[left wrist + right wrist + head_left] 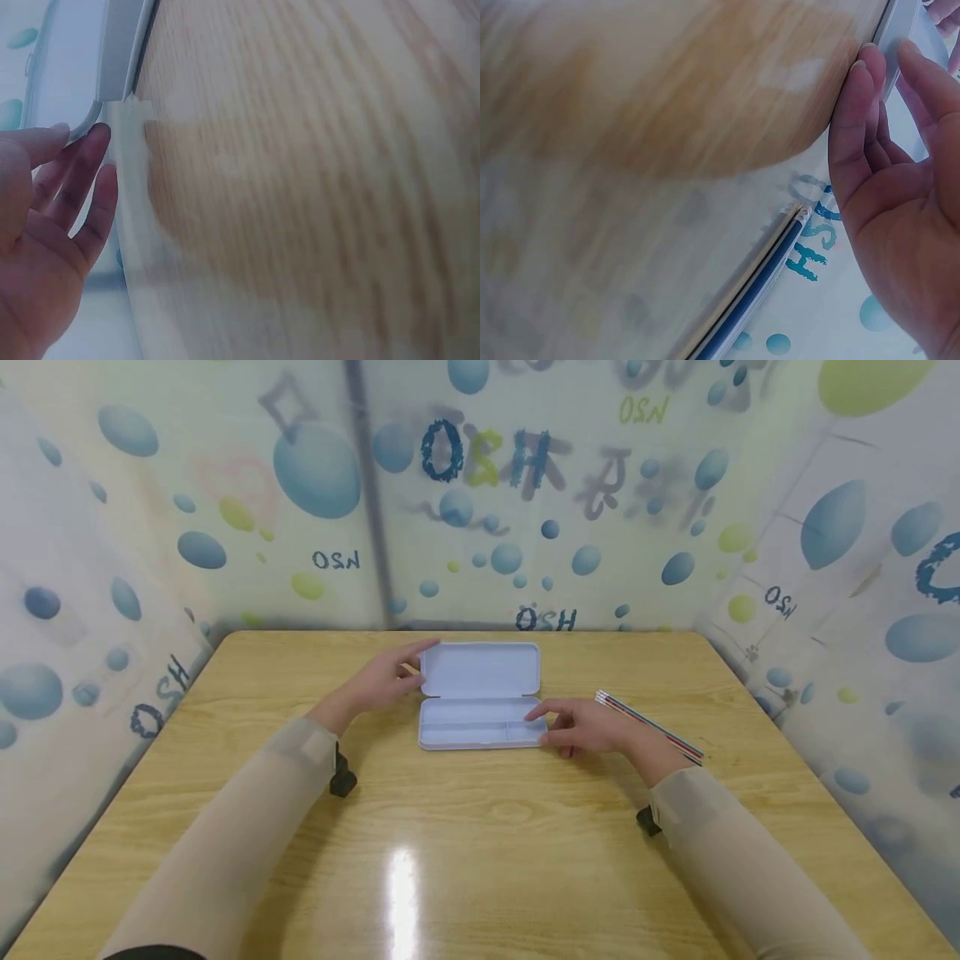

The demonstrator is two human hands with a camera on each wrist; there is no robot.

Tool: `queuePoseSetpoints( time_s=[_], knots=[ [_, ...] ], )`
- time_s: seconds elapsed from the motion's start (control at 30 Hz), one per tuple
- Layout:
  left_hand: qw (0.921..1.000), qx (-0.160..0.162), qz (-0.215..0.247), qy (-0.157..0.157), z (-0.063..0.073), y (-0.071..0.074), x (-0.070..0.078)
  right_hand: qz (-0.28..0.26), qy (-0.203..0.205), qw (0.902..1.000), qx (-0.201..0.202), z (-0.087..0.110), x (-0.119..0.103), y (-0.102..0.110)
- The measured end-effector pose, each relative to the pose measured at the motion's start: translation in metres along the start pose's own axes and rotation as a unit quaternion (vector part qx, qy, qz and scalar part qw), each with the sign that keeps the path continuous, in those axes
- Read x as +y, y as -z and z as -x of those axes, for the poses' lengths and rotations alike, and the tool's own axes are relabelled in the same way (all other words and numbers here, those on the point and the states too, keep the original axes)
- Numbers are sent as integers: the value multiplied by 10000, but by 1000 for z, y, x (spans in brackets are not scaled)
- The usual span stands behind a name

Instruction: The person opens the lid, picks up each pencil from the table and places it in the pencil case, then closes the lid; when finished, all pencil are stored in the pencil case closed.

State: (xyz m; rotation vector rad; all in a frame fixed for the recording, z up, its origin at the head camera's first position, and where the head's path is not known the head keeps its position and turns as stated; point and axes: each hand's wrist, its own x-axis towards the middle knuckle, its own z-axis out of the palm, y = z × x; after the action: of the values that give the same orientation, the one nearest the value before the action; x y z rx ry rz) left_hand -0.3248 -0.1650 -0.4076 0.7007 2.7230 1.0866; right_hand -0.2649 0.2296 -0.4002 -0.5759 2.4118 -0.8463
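Note:
A pale pencil case lies in the far middle of the table, its lid raised and its compartments facing up. My left hand holds the left edge of the lid; in the left wrist view, thumb and fingers pinch a rounded corner. At the base's right end is my right hand, index finger reaching over the small compartment. The right wrist view has its thumb on the rim of the case and the other fingers against the outer side. No contents show in the compartments.
Several slim pencils lie together on the wooden table, partly behind my right hand and wrist. A patterned curtain with blue and green drops surrounds the table's back and sides. Dark wrist cameras sit under both sleeves.

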Motion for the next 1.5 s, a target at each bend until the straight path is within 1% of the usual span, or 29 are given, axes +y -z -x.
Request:
queuePoseSetpoints(
  time_s=[0.2, 0.33, 0.43, 0.53, 0.7, 1.0, 1.23, 1.33, 1.43, 1.5],
  knots=[
    [9997, -229, -53, 70, -1, -1, -2, -33, 67, 10000, -49, 1, 0, 0],
    [9993, -370, 15, 103, -3, -2, -5, -16, 26, 10000, -26, 2, 0, 0],
    [9988, -462, -62, 137, -3, -2, -7, -12, -1, 10000, -20, 2, -1, 1],
    [9981, -557, -72, 244, -2, -1, -8, 2, -47, 10000, -17, 2, -3, 2],
    [9960, -720, 223, 486, 0, -1, -9, -1, -50, 10000, -47, 0, -3, 1],
    [9918, -965, 570, 613, -2, -2, -16, -31, -17, 10000, -61, 0, -1, 1],
    [9930, -977, 250, 611, -2, -1, -14, -63, -32, 10000, -52, 2, -3, 1],
    [9939, -890, 139, 631, 0, 1, -13, -69, -13, 10000, -37, 1, -2, 0],
    [9962, -714, 60, 487, 4, 3, -12, -61, 13, 10000, -30, 1, 0, 0],
    [9975, -630, 24, 323, 9, 3, -11, -40, 22, 10000, -30, 1, 0, 1]
  ],
)
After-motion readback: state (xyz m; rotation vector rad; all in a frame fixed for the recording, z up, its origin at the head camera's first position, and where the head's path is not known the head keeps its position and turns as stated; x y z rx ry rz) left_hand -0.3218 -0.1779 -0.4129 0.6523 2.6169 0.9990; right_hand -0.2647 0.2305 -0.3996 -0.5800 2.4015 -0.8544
